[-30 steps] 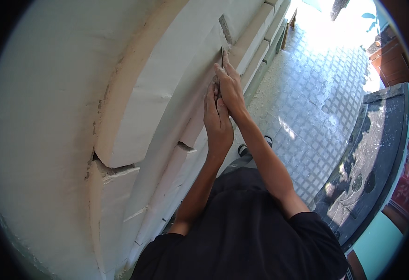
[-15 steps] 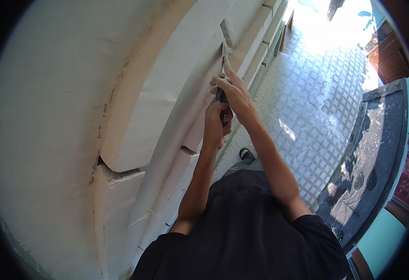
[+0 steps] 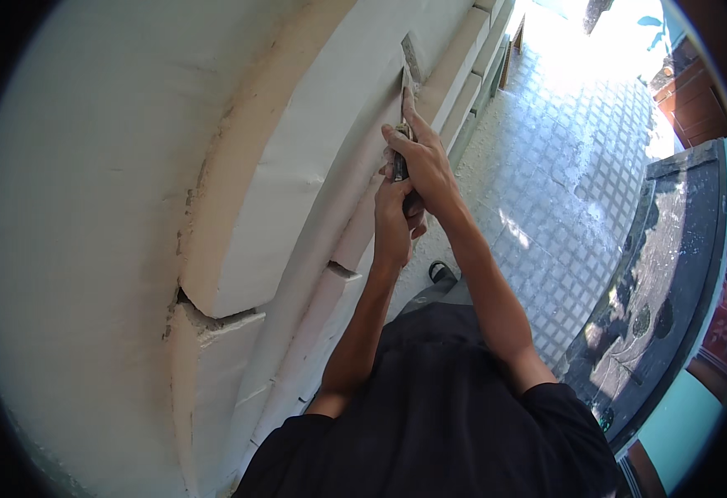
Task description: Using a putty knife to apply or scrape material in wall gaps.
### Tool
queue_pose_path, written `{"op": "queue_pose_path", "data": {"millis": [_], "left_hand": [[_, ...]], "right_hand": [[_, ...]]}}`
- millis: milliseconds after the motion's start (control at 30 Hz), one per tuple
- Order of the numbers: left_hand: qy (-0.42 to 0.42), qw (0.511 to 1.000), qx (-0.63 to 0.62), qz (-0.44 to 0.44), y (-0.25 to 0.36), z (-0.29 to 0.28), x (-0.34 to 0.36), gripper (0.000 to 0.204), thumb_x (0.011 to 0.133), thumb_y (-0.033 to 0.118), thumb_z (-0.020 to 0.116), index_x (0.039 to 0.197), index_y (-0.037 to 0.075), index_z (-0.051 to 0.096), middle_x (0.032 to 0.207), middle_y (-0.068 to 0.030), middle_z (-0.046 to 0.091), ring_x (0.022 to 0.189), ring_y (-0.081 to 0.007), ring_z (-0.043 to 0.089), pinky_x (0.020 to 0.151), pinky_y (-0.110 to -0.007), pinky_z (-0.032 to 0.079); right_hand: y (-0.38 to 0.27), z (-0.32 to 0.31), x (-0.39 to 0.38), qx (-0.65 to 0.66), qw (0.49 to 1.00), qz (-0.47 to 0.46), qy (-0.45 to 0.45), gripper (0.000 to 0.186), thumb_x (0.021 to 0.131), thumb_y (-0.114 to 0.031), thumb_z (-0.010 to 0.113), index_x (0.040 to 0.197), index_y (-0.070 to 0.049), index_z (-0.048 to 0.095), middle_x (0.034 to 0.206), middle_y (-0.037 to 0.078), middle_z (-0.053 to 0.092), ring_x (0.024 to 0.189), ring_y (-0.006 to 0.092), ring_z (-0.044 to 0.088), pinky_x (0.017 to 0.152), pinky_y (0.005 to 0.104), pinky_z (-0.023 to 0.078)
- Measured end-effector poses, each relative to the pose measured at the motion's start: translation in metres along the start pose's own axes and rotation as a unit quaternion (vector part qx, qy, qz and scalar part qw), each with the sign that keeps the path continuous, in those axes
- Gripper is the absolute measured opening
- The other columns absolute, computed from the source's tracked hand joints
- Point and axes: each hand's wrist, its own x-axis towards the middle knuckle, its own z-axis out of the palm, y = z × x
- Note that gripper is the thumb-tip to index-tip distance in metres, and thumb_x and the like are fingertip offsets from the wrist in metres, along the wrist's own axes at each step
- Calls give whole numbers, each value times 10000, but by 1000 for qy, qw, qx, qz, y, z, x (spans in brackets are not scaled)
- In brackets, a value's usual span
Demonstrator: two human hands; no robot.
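A slim tool with a dark handle (image 3: 400,168) and a thin pointed blade points away from me along the white moulded wall (image 3: 272,191). I cannot make out its exact kind. My left hand (image 3: 393,220) is wrapped round the rear of the handle. Farther forward, my right hand (image 3: 431,166) grips the tool's front part, its index finger stretched along the blade. White dust coats the right fingers. The blade tip touches or nearly touches the wall just below a short, rough-edged slot (image 3: 412,56). Fingers hide much of the handle.
Gaps with broken edges (image 3: 214,319) split the wall's moulding at left. To the right runs a patterned tile floor (image 3: 546,207) with pale debris along the wall's foot. A dark, stained bench-like surface (image 3: 654,274) stands at far right. My sandalled foot (image 3: 440,270) is below my hands.
Both hands and the tool have shifted slightly right in the picture. The right index finger now lies closer along the blade, and the tip is nearer the slot. The view has moved a little.
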Motion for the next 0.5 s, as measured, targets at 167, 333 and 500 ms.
{"op": "queue_pose_path", "data": {"millis": [167,333,500], "left_hand": [[63,997,44,17,-9,9,-11,362,1038,427,379,950,116,542,587,60,387,426,-32,280,376,-236,193],[125,975,175,59,-3,15,-14,521,1063,544,286,943,107,542,577,67,383,446,-28,293,381,-238,224],[102,966,217,97,5,14,9,557,1096,439,279,1135,-24,587,653,-6,480,487,-49,389,416,-260,296]], "right_hand": [[3,0,-3,-43,998,-31,18,768,941,-197,589,1581,-61,186,668,32,510,552,120,488,539,303,468],[18,5,4,-98,987,-115,56,766,930,-222,594,1571,-45,215,661,36,499,589,127,481,582,321,477],[-7,4,10,-64,994,-68,61,765,923,-212,594,1566,-28,222,673,66,532,581,139,502,578,337,471]]}}
